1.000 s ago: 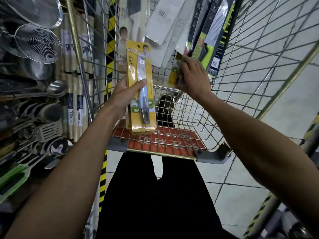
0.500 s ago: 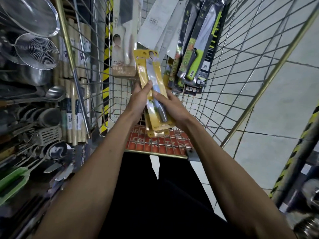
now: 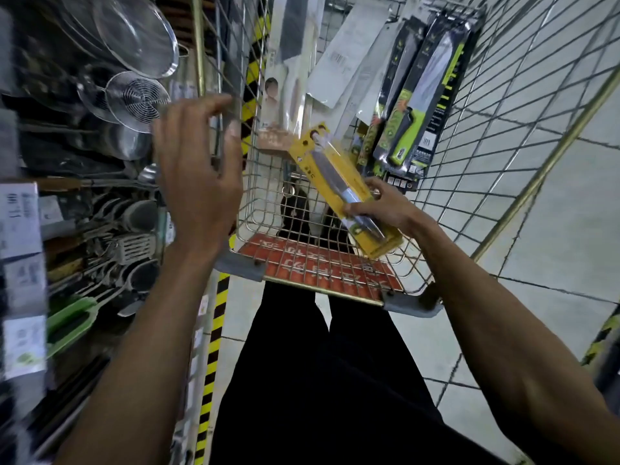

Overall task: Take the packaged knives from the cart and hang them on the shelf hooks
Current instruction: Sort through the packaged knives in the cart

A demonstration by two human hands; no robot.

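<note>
Head view: right hand (image 3: pixel 382 206) pinching yellow knife pack (image 3: pixel 339 189) at handle end, hang-hole end tilted up over cart (image 3: pixel 335 286) — likely readied for hooking. Left hand (image 3: pixel 198 176) empty, fingers loosely spread, raised toward shelf (image 3: pixel 100 209) of utensils. Green knife packs (image 3: pixel 412 105) leaning inside cart — awaiting pickup.

Retail shop aisle, kitchenware section. Wire shopping cart (image 3: pixel 503 135) stood on grey tiled floor (image 3: pixel 553 213), loaded with carded packaged knives (image 3: pixel 416 95). Shelf rack at left hung with mesh strainers (image 3: pixel 134 99), ladles and spatulas (image 3: pixel 134 243); paper price labels (image 3: pixel 20 219) lined its edge.
</note>
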